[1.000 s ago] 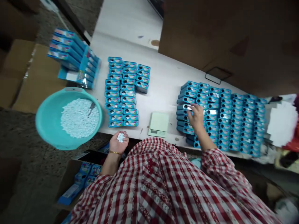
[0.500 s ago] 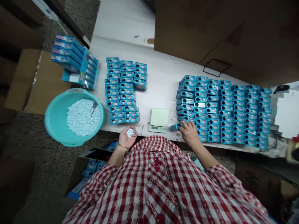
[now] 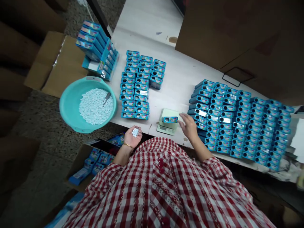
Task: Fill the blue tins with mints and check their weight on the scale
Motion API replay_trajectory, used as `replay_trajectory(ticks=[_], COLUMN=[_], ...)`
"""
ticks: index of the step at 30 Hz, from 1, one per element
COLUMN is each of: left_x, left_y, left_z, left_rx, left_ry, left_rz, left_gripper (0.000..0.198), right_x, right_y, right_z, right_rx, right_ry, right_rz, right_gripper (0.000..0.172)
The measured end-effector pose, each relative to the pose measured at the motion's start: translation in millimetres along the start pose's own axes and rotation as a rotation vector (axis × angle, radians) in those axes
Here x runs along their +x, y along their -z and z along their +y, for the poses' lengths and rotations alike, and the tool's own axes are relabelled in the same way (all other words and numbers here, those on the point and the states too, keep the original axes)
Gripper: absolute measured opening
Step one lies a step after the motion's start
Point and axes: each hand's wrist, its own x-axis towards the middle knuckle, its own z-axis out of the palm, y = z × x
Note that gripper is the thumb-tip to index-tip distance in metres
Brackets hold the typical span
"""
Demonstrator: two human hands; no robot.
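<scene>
My left hand [image 3: 133,136] is palm up at the table's front edge, its fingers curled round a small heap of white pieces [image 3: 135,132]. A single blue box [image 3: 170,119] stands on the pale green scale [image 3: 166,127]. Just right of that box is my right hand [image 3: 188,126], with its fingers apart and nothing seen between them. Rows of blue boxes [image 3: 235,126] fill the right part of the table, and a smaller group of blue boxes [image 3: 135,85] stands left of the scale.
A turquoise basin [image 3: 64,107] of white pieces, with a dark-handled tool in it, is at the left. Behind it are a display carton [image 3: 106,63] and a cardboard box [image 3: 53,63]. An open carton [image 3: 78,158] sits low at the left. Large brown cardboard [image 3: 237,41] borders the back right.
The blue box has moved left from beside the scale onto it, and my right hand has let go of it. My left hand still holds the white pieces. The view has shifted.
</scene>
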Motion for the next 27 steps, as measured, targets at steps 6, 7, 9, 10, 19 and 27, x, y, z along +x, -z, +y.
replay_trajectory(ticks=[6, 7, 9, 10, 19, 27], left_x=[2.6, 2.8, 3.2, 3.4, 3.2, 4.4], left_y=[-9.0, -10.2, -10.8, -10.2, -3.2, -13.1], left_z=[1.7, 1.8, 1.9, 1.9, -1.5, -12.3], left_rx=[-0.007, -0.008, -0.006, -0.004, -0.004, 0.011], left_ry=[-0.021, -0.025, -0.032, -0.036, -0.042, -0.031], left_rz=[0.061, 0.066, 0.075, 0.077, 0.091, 0.048], left_gripper=[0.027, 0.027, 0.026, 0.026, 0.027, 0.024], right_x=[-29.9, -32.1, -34.9, -35.6, -28.7, -12.8], right_y=[-20.2, -24.7, -31.5, -33.6, -32.0, -5.4], right_z=[34.6, 35.4, 35.3, 35.0, 31.0, -1.3], right_rx=[0.398, 0.419, 0.445, 0.453, 0.433, 0.203], right_ry=[-0.336, -0.349, -0.360, -0.357, -0.290, -0.069], right_rz=[0.025, 0.023, 0.021, 0.017, -0.004, -0.003], right_gripper=[0.043, 0.043, 0.043, 0.043, 0.052, 0.048])
